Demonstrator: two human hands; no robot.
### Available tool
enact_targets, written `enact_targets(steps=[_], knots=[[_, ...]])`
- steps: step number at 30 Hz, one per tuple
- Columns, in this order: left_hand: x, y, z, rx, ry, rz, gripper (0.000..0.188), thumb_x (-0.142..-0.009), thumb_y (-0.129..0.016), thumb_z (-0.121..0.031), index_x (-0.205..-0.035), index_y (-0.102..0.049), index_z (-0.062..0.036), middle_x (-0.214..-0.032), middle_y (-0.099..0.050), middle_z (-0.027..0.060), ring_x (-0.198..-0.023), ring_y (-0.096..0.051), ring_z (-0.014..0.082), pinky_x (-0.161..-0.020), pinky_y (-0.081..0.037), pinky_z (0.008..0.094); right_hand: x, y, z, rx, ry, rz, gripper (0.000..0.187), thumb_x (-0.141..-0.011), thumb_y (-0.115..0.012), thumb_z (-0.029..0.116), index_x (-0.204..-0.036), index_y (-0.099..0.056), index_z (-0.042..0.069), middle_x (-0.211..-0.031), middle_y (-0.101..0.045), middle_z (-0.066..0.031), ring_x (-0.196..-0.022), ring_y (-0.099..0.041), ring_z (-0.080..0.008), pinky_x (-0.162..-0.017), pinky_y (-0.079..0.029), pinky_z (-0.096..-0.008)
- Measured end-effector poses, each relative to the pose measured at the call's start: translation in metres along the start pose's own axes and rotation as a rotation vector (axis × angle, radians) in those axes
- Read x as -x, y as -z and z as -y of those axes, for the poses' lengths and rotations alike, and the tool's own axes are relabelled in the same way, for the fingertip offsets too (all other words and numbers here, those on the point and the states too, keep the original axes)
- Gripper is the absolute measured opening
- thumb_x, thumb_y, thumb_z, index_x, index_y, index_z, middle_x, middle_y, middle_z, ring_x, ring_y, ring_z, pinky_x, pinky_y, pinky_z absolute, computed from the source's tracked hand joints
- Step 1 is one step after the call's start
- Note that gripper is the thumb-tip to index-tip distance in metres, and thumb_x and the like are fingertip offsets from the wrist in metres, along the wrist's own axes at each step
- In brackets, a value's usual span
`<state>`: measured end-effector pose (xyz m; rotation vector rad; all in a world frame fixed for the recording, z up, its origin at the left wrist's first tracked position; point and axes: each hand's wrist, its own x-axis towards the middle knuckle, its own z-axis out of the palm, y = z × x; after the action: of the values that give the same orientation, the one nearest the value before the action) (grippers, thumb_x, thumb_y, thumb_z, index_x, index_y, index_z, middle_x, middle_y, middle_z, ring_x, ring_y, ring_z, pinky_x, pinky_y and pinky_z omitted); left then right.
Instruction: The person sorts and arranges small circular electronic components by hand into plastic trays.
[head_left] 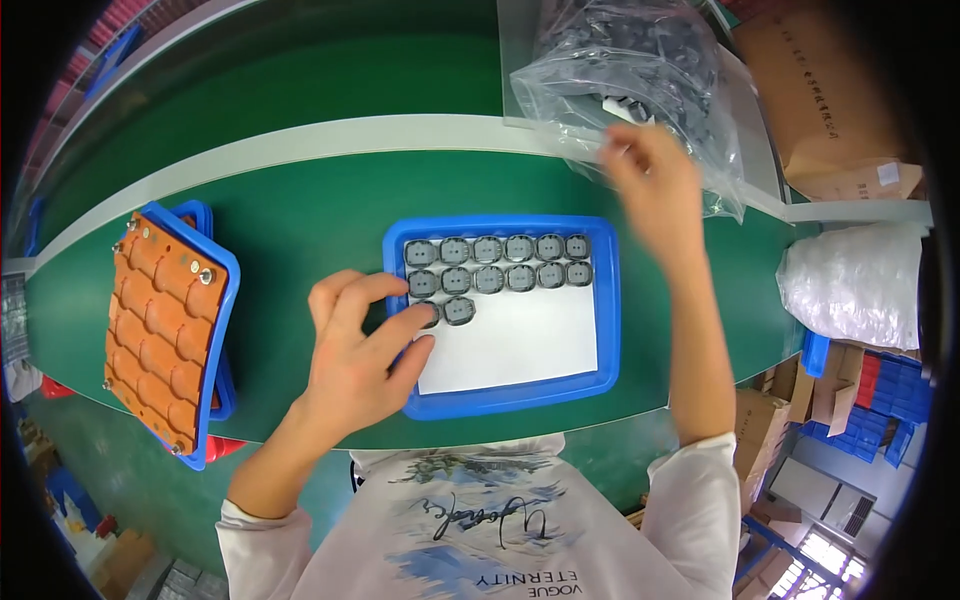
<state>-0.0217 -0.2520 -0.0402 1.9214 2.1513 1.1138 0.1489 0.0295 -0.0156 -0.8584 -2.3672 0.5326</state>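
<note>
A shallow blue tray (608, 340) lined with a white sheet (520, 345) lies before me. Small grey rounded-square plastic parts stand in it in two full rows, with two more parts beginning a third row. My left hand (352, 360) reaches over the tray's left rim, its fingers spread. One fingertip rests on the leftmost grey part (430, 315) of the third row. At the far right, my right hand (655, 190) is at the near edge of a clear plastic bag (690, 90) full of dark grey parts. Its fingers are bent and blurred, so whether they hold anything is unclear.
An orange moulded panel (165, 330) with metal screws leans in a tilted blue tray (222, 330) on the left, another blue tray beneath it. A cardboard box (820, 90) stands at the far right. Below it lies a bundle of translucent plastic (850, 285). A pale ledge (300, 140) crosses behind the green table (300, 210).
</note>
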Motion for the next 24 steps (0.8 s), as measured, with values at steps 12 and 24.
enact_targets(steps=[12, 24], knots=[[-0.002, 0.0, 0.029, 0.144, 0.172, -0.029, 0.052, -0.075, -0.079, -0.014, -0.123, -0.065, -0.0003, -0.118, -0.066, 0.0155, -0.111, -0.057, 0.0353, -0.098, -0.045, 0.0447, -0.031, 0.024, -0.074, 0.129, -0.326, -0.164, 0.035, -0.082, -0.078, 0.02, -0.111, -0.067, 0.002, -0.094, -0.066, -0.0095, -0.086, -0.063, -0.0164, -0.079, -0.051, -0.0318], [-0.006, -0.007, 0.006, 0.064, 0.201, 0.142, 0.083, -0.072, -0.083, -0.023, -0.146, -0.049, -0.0094, -0.152, -0.039, 0.0205, -0.132, -0.037, 0.0421, -0.108, -0.033, 0.0523, 0.158, 0.051, -0.005, 0.299, -0.34, 0.039, 0.027, -0.086, -0.076, 0.015, -0.105, -0.064, 0.0, -0.091, -0.062, -0.0108, -0.073, -0.056, -0.0205, -0.067, -0.048, -0.0311]])
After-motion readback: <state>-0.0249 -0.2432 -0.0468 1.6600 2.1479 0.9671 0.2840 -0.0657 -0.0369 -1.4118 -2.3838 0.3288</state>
